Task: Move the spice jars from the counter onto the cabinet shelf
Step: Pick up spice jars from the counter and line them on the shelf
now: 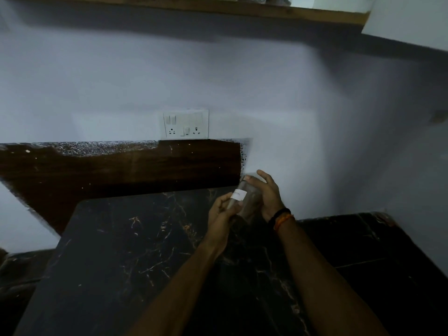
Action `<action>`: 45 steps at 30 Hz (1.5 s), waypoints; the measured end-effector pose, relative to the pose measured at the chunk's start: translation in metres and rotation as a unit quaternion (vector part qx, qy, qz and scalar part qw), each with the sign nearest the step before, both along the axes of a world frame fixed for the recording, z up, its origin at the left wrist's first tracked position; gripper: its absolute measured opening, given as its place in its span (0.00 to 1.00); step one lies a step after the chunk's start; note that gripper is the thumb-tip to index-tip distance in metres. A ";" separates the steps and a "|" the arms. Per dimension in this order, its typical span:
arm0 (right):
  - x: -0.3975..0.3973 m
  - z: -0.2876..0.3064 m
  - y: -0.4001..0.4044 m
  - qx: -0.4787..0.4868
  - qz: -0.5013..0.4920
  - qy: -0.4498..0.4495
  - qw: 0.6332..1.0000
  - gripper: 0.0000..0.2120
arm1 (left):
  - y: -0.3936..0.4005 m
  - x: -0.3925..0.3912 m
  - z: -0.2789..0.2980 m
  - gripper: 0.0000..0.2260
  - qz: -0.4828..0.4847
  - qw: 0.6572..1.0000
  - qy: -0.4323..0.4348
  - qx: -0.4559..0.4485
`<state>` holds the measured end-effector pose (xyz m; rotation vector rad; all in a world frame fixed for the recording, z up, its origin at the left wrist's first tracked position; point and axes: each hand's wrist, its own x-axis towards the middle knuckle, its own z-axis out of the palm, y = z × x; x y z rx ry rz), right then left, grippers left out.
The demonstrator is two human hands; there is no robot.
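Observation:
A clear spice jar with a white label and brownish contents is held tilted above the far edge of the dark marble counter. My left hand grips its lower part from the left. My right hand curls round it from the right, fingers near the jar's top. A wooden shelf runs along the top of the view, high above the hands, with blurred jars just visible on it.
A white switch and socket plate sits on the pale wall above a dark wooden backsplash. A lower dark counter section lies to the right. The room is dim.

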<state>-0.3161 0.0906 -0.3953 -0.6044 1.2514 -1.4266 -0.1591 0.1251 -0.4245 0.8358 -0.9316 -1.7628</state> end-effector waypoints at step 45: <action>-0.007 0.143 -0.007 -0.175 0.080 0.067 0.979 0.24 | -0.108 -0.008 0.167 0.28 -0.186 0.947 -0.177 -0.191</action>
